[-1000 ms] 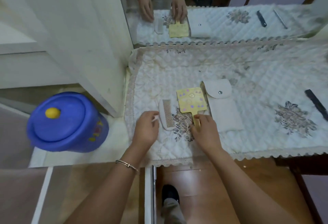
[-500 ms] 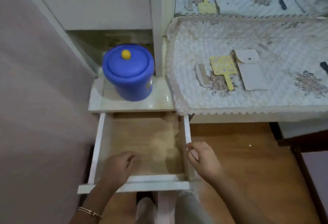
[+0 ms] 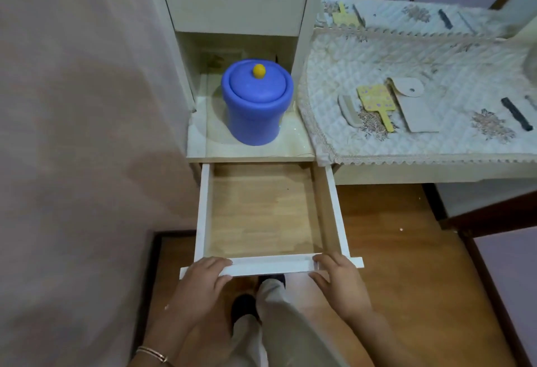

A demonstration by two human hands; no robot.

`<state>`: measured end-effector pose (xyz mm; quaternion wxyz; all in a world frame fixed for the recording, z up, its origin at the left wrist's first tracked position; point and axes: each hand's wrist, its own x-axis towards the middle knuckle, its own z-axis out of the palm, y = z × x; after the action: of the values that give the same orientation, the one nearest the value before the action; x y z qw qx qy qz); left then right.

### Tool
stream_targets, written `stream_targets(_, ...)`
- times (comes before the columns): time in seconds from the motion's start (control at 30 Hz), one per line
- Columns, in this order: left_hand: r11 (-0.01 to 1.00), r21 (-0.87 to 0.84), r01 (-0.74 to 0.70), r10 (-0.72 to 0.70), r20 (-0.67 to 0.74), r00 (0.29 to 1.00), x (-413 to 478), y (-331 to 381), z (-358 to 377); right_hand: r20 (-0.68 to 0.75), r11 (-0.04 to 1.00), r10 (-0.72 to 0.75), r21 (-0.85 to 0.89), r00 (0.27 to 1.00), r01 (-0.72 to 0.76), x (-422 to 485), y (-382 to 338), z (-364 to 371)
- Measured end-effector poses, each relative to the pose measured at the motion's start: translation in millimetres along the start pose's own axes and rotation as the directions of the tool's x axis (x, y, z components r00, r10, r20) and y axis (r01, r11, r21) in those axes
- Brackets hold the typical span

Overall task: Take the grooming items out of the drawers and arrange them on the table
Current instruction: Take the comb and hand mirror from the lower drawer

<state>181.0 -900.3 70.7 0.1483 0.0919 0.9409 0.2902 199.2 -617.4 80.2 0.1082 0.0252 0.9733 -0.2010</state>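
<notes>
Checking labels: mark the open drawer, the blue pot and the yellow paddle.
open drawer (image 3: pixel 261 212): head view, bare wooden floor inside it.
blue pot (image 3: pixel 252 122): head view, front of its body.
yellow paddle (image 3: pixel 374 98): head view, middle of its flat square face.

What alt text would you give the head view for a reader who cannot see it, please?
The left hand and right hand grip the front of an open drawer with a bare wooden bottom. Behind it stands a blue lidded pot; on the quilted table lie a comb, yellow paddle and pouch.
</notes>
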Motion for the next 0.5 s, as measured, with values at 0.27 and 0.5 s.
stream_targets(0.27, 0.993, 0.078, -0.09, 0.094, -0.048, 0.994, 27.0, -11.3, -4.2, -0.096, 0.984, -0.037, -0.176, 0.995, 0.019, 29.8, -3.3, -7.3)
stream_targets(0.5, 0.959, 0.284, -0.011, 0.059, -0.162, 0.985, 112.4, -4.4, -31.5, -0.14, 0.968, -0.118, -0.235, 0.983, 0.083, 126.3, -11.3, -28.9)
